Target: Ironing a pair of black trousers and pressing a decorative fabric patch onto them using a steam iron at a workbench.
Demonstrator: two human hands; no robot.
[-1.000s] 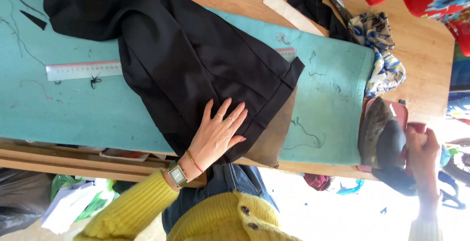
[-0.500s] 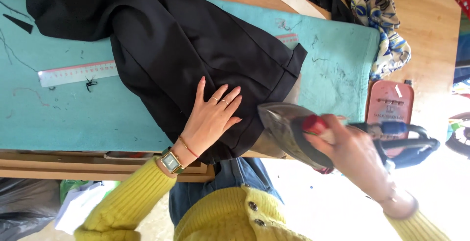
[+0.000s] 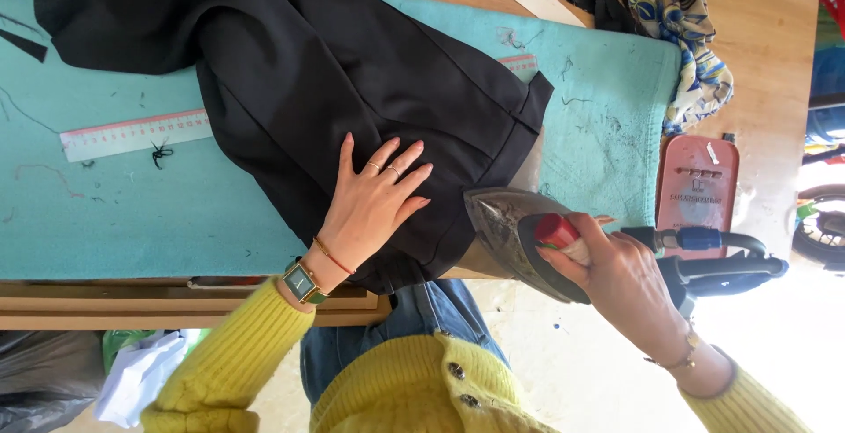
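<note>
My left hand (image 3: 374, 200) flat, fingers spread, palm pressing the black garment (image 3: 352, 90) onto the teal pad (image 3: 132, 213), gripping nothing, my right hand (image 3: 616, 266) closed around the iron (image 3: 519, 239) handle, iron tilted at the garment's hem, wrist bent.

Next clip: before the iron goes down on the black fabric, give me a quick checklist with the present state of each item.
1. Left hand flat on the black garment, holding it: ok.
2. Right hand grips the iron: ok.
3. Left fingers clear of the iron's tip: not ok, they lie close.
4. Garment smooth at the hem: not ok, folds show.
5. Ruler clear of the iron: ok.
6. Iron hot: cannot tell.
</note>
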